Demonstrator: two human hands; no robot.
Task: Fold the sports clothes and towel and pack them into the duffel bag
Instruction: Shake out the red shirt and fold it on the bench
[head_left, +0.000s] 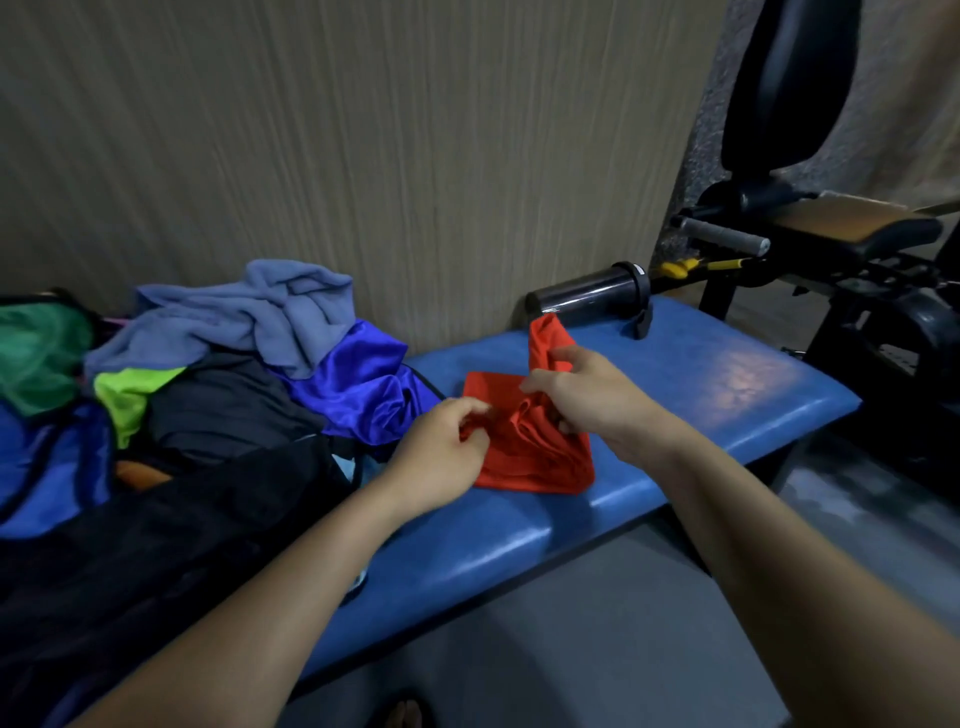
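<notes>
A red garment (524, 457) lies partly folded on the blue padded bench (717, 384). My left hand (441, 452) pinches its left edge. My right hand (587, 395) grips a raised fold of the same red cloth, and one corner sticks up behind my fingers. To the left lies a heap of clothes: a grey-blue towel (249, 317) on top, a shiny blue garment (358, 384), a dark garment with a lime-green part (130, 395), and a green one (36, 348). A black duffel bag (130, 561) lies at the lower left.
A dark shaker bottle (592, 293) lies on its side at the bench's far edge by the wall. Black gym equipment (831, 234) stands at the right. The grey floor (571, 649) runs in front of the bench.
</notes>
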